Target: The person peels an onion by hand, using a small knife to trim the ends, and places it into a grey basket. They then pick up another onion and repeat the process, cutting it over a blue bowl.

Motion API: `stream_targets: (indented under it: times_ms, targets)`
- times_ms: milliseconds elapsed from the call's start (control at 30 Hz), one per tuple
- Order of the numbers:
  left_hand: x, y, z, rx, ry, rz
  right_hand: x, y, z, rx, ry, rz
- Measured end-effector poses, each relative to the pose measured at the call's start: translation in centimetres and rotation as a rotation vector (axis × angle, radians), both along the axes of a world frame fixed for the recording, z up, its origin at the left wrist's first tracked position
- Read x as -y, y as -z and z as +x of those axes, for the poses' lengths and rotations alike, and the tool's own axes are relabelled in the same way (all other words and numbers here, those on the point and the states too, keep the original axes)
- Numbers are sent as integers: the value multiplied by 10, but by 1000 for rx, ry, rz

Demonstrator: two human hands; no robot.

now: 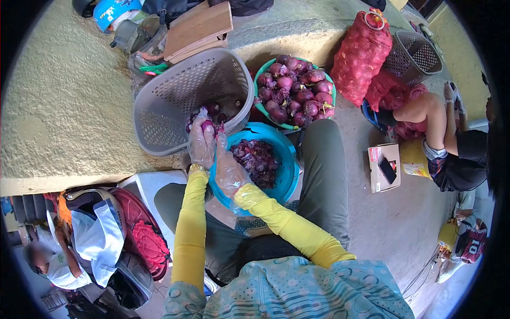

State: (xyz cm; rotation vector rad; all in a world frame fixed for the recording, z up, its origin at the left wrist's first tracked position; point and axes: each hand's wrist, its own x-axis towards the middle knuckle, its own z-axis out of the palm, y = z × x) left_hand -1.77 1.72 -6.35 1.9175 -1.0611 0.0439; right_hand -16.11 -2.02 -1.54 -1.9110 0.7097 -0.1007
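Observation:
My left hand (pixel 202 144), in a clear plastic glove, is closed around a red onion (pixel 207 126) at the near rim of the grey perforated basket (pixel 154 109). Close beside it, my right hand (pixel 229 169), gloved too, has its fingers pressed together near the onion, over the left edge of the blue basin (pixel 289 170); whatever they grip is too small to name. Dark onion skins (pixel 257 162) lie in the basin. A few onions rest inside the basket. Behind the basin, a green-rimmed tub (pixel 332 87) is heaped with red onions (pixel 303 95).
A full red mesh sack (pixel 361 58) leans at the back right near another grey basket (pixel 411 58). A phone (pixel 388 170) lies on a cardboard box (pixel 378 183). Other people sit at the right and lower left. Boards (pixel 199 32) stand behind the basket.

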Motion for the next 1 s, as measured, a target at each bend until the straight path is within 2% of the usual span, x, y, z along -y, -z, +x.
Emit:
stream_targets:
  times_ms: [100, 167, 267, 367, 600, 800, 867, 1000]
  targets:
    - [1, 12, -4, -23, -115, 67, -10, 9, -5, -9, 18, -14]
    - [4, 12, -9, 73, -178, 1, -11, 14, -2, -32, 16, -11]
    - [11, 13, -11, -42, -242, -69, -13, 18, 2, -29, 23, 3]
    - [15, 18, -7, -17, -305, -78, -14, 11, -6, 40, 40, -25]
    - [11, 17, -1, -14, -271, -18, -11, 25, 1, 5, -19, -32]
    - [9, 22, 4, -147, -248, -36, -11, 21, 2, 25, 25, -36]
    - [10, 21, 6, -228, -219, -142, -11, 21, 1, 17, 15, -24]
    - [10, 19, 5, -300, -212, -185, -7, 18, -7, -5, -49, -55]
